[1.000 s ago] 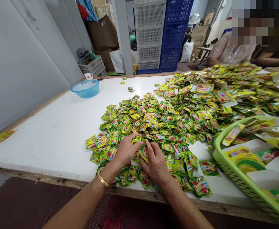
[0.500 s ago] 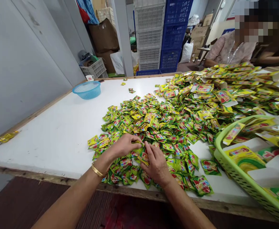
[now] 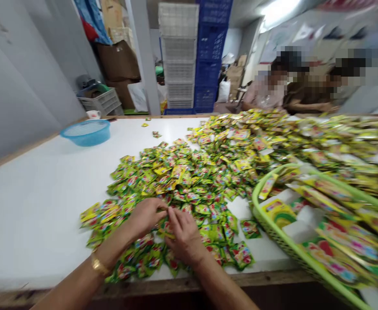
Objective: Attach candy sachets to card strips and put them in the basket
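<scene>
My left hand (image 3: 148,217), with a gold bracelet (image 3: 98,263) on its wrist, is closed in a pinch. Its fingertips meet those of my right hand (image 3: 186,237) over the heap. Between them is a small green-and-yellow candy packet (image 3: 165,233), mostly covered by my fingers, and both hands seem to grip it. All around lie many similar shiny packets (image 3: 193,196) with red fruit pictures, piled on the white table (image 3: 47,206).
A green basket (image 3: 282,243) full of flat yellow-green boxes stands at the right. More boxes (image 3: 305,133) are heaped behind it. A blue basket (image 3: 94,134) sits at the back left. Stacked crates (image 3: 179,64) rise beyond the table. Two people (image 3: 266,92) sit at the far right.
The view has swung to the right, so the table and baskets appear further left and more of the green basket shows. My hands stay together at the same packet.
</scene>
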Motion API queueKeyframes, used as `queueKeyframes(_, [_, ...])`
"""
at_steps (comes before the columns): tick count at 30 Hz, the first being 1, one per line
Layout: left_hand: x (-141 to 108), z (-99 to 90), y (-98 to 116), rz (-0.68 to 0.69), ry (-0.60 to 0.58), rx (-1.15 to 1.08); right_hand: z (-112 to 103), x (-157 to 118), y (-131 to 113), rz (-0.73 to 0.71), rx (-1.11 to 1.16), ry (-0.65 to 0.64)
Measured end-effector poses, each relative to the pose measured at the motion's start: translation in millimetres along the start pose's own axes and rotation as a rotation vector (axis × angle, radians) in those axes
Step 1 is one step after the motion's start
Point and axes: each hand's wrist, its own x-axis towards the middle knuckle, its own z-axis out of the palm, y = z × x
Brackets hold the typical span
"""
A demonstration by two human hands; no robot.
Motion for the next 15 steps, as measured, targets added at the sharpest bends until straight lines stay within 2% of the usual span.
queueKeyframes(4, [4,5.7,-7,-0.096,0.104,0.012,8,1,2,-0.002,-0.046,-0.013])
queueKeyframes(7, [4,8.4,-8,-0.065,0.12,0.03,15,-1,5,-0.001,-0.074,-0.002])
queueKeyframes(12, [-1,2.5,-13,0.071,-0.013,-0.154,23,-3,6,-0.026,-0.098,0.006])
queueKeyframes(15, [-2,2.0,-22,0.053,-0.058,-0.142,28,-2,4,-0.045,-0.099,0.036])
